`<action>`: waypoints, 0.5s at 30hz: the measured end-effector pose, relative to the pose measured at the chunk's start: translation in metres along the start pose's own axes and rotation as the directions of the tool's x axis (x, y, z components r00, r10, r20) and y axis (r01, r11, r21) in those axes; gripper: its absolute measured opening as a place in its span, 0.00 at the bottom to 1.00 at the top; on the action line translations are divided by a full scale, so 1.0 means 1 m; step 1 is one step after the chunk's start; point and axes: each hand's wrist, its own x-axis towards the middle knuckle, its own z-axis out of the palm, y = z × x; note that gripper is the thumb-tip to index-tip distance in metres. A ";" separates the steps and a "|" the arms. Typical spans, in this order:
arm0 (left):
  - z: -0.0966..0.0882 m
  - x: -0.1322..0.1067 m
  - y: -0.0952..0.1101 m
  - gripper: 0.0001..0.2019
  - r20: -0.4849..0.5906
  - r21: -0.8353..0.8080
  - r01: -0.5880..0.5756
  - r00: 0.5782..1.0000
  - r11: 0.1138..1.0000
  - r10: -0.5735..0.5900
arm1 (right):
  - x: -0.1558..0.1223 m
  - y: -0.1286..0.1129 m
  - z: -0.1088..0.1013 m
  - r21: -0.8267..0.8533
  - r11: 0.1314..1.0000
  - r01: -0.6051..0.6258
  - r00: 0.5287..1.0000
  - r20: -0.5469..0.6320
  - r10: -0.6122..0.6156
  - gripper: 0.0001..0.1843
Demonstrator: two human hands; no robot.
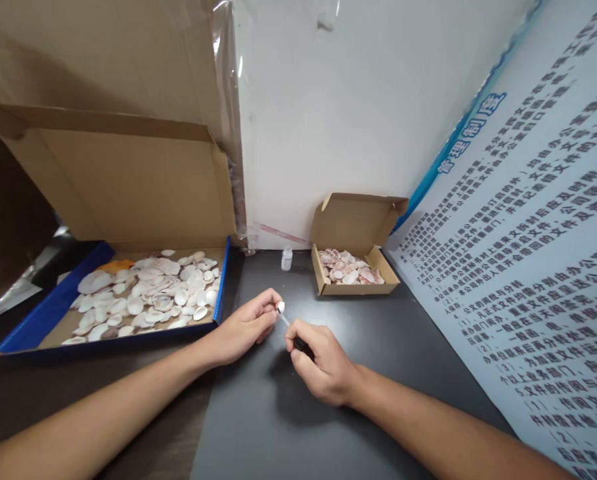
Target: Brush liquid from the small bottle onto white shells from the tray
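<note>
My left hand (245,327) is closed in a pinch on a small white shell (280,307) above the dark table (258,413). My right hand (321,363) is closed around a thin brush-like tool (287,322), whose tip touches the shell. A large open cardboard box (128,193) with a blue rim holds several white shells (153,293) to the left. A small open cardboard box (353,267) behind my hands holds several pinkish shells (345,270). A small clear bottle (287,259) stands between the two boxes.
A white wall (353,100) rises behind the table. A large printed poster (528,267) with dense text leans along the right side. A tall cardboard sheet (103,53) stands behind the big box.
</note>
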 end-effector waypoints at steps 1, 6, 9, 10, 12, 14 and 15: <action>0.000 0.000 0.000 0.12 0.004 0.009 -0.002 1.000 1.000 0.002 | 0.000 0.000 0.000 -0.003 1.000 0.006 1.000 0.004 -0.006 0.03; -0.001 -0.001 -0.002 0.12 0.001 0.032 -0.003 1.000 0.999 0.003 | 0.001 -0.001 -0.002 -0.051 0.992 -0.118 0.988 -0.104 0.112 0.04; -0.001 -0.002 -0.001 0.13 0.001 0.023 -0.002 1.000 1.000 0.002 | 0.000 -0.002 -0.002 -0.047 0.996 -0.076 0.990 -0.120 0.070 0.04; -0.001 -0.002 0.000 0.13 0.004 0.023 -0.001 1.000 1.000 0.001 | 0.000 -0.002 -0.002 -0.041 0.998 -0.044 0.993 -0.111 0.039 0.04; -0.001 -0.002 0.001 0.14 0.012 0.035 0.004 1.000 0.999 -0.005 | -0.001 -0.002 -0.002 -0.034 0.999 -0.008 0.996 -0.087 0.005 0.04; -0.001 -0.002 0.001 0.14 0.019 0.053 0.011 1.000 0.999 -0.012 | 0.000 -0.001 -0.002 -0.038 0.998 -0.044 0.996 -0.084 0.041 0.04; -0.001 -0.002 0.000 0.13 0.020 0.059 0.013 1.000 0.998 -0.014 | 0.000 -0.001 -0.002 -0.040 0.996 -0.080 0.992 -0.097 0.076 0.04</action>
